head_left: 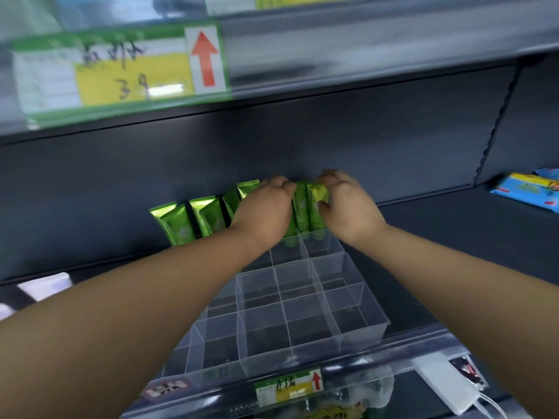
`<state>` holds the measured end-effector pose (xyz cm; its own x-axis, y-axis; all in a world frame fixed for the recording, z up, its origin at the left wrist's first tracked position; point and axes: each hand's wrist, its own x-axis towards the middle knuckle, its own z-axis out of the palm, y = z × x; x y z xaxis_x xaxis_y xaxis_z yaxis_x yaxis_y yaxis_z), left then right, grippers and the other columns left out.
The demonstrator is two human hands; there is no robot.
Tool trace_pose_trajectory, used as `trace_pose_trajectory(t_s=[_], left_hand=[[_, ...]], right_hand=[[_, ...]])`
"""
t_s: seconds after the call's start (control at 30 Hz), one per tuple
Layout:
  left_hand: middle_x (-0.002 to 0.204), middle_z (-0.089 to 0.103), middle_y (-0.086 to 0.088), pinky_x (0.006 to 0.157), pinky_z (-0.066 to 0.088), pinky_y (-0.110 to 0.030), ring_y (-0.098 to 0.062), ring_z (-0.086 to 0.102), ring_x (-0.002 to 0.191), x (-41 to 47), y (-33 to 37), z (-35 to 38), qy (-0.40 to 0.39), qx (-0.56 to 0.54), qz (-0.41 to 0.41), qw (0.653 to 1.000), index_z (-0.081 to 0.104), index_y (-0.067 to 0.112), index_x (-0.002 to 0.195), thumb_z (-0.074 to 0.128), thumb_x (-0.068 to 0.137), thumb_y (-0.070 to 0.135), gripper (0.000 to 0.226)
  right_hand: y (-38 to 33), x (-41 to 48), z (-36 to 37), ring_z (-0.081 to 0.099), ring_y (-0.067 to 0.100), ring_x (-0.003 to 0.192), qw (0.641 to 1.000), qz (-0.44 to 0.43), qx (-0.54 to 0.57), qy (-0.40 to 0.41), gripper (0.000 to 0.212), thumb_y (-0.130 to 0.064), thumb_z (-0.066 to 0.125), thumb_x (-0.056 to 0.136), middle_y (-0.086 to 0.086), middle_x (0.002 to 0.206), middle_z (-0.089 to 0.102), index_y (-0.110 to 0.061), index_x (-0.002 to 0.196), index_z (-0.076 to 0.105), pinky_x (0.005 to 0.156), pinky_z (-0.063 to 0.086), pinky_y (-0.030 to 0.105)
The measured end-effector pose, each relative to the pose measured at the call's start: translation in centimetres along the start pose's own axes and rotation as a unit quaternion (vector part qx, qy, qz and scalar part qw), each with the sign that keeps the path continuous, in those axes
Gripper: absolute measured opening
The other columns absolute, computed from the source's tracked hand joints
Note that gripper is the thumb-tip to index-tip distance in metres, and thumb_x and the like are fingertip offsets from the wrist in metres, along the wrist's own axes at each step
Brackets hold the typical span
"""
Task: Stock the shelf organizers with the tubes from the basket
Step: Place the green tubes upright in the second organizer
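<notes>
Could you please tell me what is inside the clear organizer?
Green Chamomile tubes stand in its back row; nearer compartments hold nothing visible. The left hand covers part of that row.

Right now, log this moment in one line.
step: stocking | left hand: at tubes | right hand: grips tubes | organizer: front cells empty

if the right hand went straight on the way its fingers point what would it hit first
The green tubes: the right hand pinches the rightmost ones near their tops. Just behind them is the shelf's dark back panel, though the gap is hard to judge.
</notes>
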<state>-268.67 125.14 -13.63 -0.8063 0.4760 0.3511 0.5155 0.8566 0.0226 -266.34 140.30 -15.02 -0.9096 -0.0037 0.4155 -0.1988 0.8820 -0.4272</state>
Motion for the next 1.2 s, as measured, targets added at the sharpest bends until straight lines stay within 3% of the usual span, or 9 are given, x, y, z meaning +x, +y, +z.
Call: trace_pose_trajectory(t_s=[0.17,0.37,0.6,1.2], left_hand=[[0.143,0.037,-0.006,0.105,0.037,-0.040,-0.027,0.037,0.129,-2.3,0.0,-1.3,-0.029,0.071,0.016,0.997,0.031,0.018,0.143,0.050,0.090,0.028,0.057],[0.149,0.028,-0.006,0.114,0.021,-0.043,-0.028,0.021,0.140,-5.8,-0.3,-3.4,-0.052,0.108,0.003,0.993,0.024,0.022,0.145,0.048,0.088,0.042,0.065],[0.154,0.019,-0.006,0.117,0.012,-0.049,-0.029,0.011,0.144,-11.0,-0.8,-6.0,-0.072,0.133,-0.011,0.988,0.015,0.023,0.148,0.038,0.090,0.054,0.070],[0.153,0.022,-0.008,0.116,0.016,-0.048,-0.030,0.013,0.143,-27.6,-3.0,-10.9,-0.085,0.117,-0.069,0.987,0.014,0.022,0.148,0.039,0.087,0.060,0.076]], right_hand=[[-2.0,-1.9,-0.3,0.022,0.024,0.138,0.995,0.016,-0.082,-0.061,0.057,-0.028,0.051,0.088,0.004,0.151,0.025,-0.018,0.142,0.033,0.109,0.023,0.040],[-4.5,-4.4,-0.8,-0.002,0.023,0.145,0.988,0.026,-0.105,-0.110,0.069,-0.044,0.047,0.088,0.000,0.158,0.002,-0.026,0.147,0.017,0.116,0.009,0.046],[-7.9,-7.9,-1.3,-0.007,0.022,0.145,0.986,0.011,-0.106,-0.132,0.069,-0.051,0.041,0.090,-0.002,0.158,-0.005,-0.029,0.148,0.012,0.115,0.005,0.046],[-17.8,-19.0,-0.2,-0.005,0.022,0.145,0.972,-0.068,-0.092,-0.206,0.077,-0.054,0.045,0.089,-0.003,0.158,-0.011,-0.030,0.149,0.003,0.114,0.013,0.044]])
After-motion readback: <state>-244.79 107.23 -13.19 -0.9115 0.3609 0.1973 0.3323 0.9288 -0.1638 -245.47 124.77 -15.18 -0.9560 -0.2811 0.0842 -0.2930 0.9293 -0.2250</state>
